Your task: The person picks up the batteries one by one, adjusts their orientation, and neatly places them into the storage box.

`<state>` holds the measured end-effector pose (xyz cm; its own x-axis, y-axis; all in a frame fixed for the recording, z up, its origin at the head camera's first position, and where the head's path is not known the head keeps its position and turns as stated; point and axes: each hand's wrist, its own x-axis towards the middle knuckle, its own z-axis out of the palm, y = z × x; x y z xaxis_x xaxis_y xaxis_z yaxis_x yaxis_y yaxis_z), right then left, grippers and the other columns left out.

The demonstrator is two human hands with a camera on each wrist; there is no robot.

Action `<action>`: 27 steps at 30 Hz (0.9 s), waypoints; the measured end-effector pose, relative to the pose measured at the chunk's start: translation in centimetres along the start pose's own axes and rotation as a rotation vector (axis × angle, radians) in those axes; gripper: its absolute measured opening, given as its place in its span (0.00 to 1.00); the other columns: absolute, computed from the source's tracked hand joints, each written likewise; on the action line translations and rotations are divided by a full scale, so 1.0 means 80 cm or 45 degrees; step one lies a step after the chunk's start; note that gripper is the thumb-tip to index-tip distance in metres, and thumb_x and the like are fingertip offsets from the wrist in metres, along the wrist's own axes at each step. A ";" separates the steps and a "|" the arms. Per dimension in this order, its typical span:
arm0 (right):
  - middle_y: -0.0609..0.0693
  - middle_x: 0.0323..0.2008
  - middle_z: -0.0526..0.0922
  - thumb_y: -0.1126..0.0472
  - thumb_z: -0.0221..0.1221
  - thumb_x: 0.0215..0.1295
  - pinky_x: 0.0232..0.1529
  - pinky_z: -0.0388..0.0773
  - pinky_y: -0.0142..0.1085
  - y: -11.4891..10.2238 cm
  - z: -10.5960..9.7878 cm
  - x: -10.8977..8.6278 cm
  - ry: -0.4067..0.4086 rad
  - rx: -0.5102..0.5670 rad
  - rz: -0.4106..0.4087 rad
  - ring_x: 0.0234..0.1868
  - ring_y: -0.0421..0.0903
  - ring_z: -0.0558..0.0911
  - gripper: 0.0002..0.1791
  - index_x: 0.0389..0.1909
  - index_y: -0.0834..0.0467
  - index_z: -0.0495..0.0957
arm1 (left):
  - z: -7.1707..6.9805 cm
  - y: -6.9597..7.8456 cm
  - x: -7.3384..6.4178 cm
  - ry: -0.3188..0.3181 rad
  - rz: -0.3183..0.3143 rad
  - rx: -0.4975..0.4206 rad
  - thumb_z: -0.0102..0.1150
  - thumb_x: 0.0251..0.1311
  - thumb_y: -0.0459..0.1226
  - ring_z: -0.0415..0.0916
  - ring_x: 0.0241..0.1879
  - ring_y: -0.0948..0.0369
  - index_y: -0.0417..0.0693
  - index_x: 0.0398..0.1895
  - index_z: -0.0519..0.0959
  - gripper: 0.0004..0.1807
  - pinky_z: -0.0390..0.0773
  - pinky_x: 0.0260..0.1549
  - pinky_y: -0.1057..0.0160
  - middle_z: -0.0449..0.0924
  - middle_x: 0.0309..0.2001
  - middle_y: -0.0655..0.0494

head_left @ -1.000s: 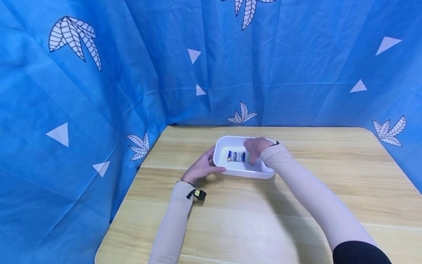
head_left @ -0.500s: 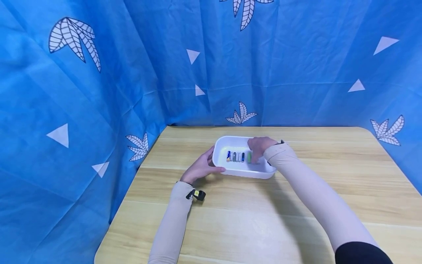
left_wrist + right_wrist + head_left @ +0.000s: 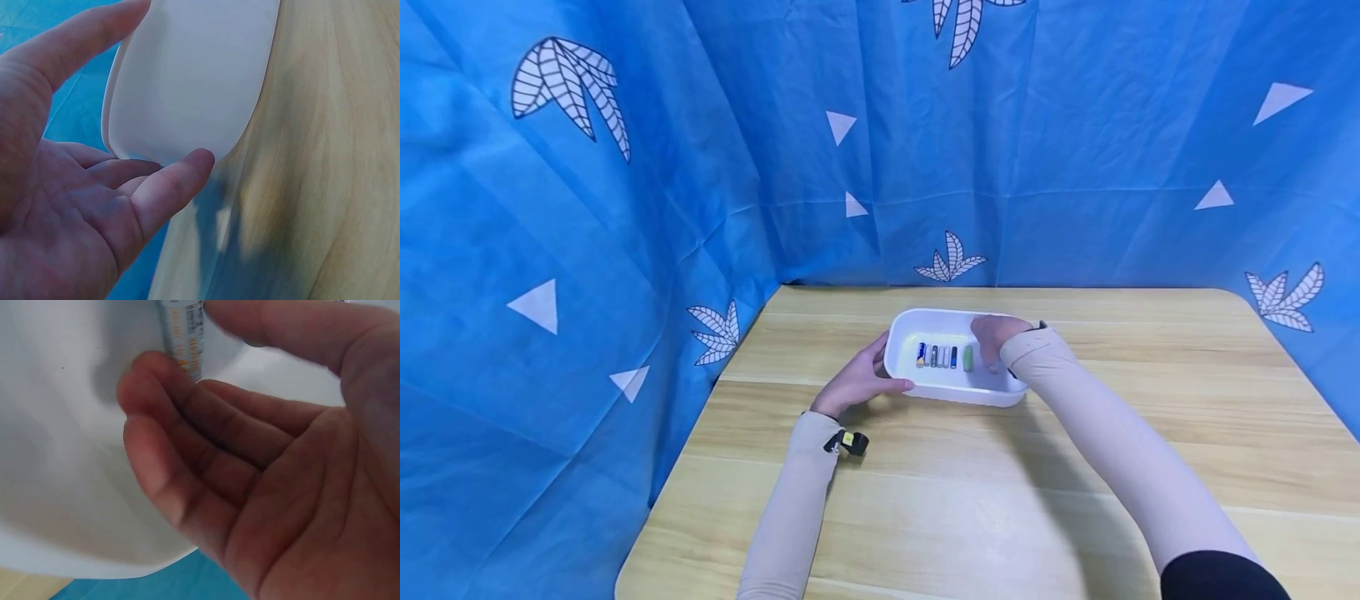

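My left hand grips the left end of a white plastic box, thumb on its near rim and fingers round the end. The left wrist view shows the box's end between thumb and fingers. My right hand reaches into the box's right side. A pale battery with orange lettering is between its thumb and curled fingertips in the right wrist view; its upper end is cut off. A green battery lies just left of this hand. Further left are a blue-and-orange battery and a dark blue battery.
Several silver and grey batteries lie between the two blue ones, side by side in a row. The box stands on a wooden table. A blue patterned curtain hangs behind and at the left.
My right hand has moved slightly right inside the box, off the green battery, which is now in full view. My left hand stays on the box.
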<state>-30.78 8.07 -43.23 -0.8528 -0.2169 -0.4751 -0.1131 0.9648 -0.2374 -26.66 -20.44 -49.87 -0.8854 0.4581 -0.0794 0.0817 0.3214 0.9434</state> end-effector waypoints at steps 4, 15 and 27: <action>0.57 0.69 0.71 0.73 0.67 0.45 0.54 0.74 0.48 0.002 -0.001 -0.005 -0.040 0.062 0.009 0.60 0.57 0.71 0.52 0.77 0.55 0.62 | 0.000 0.000 0.001 0.001 -0.008 0.006 0.83 0.46 0.49 0.62 0.79 0.50 0.61 0.85 0.46 0.67 0.60 0.79 0.41 0.66 0.78 0.50; 0.54 0.49 0.81 0.76 0.62 0.43 0.50 0.80 0.44 -0.003 -0.002 -0.002 -0.005 -0.224 -0.150 0.47 0.52 0.78 0.33 0.56 0.58 0.76 | 0.001 -0.001 0.001 0.004 0.002 0.000 0.83 0.48 0.48 0.63 0.79 0.49 0.60 0.85 0.46 0.66 0.61 0.78 0.42 0.65 0.78 0.49; 0.52 0.43 0.80 0.76 0.64 0.43 0.40 0.78 0.40 -0.013 0.000 0.005 -0.024 -0.147 -0.136 0.42 0.51 0.78 0.31 0.53 0.57 0.76 | 0.000 -0.001 -0.001 0.000 -0.004 0.001 0.82 0.48 0.49 0.62 0.79 0.52 0.61 0.85 0.46 0.66 0.60 0.79 0.42 0.64 0.79 0.53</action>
<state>-31.01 6.94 -43.20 -0.8233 -0.3206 -0.4684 -0.2611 0.9466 -0.1890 -26.62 -20.48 -49.96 -0.8857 0.4568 -0.0825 0.0790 0.3233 0.9430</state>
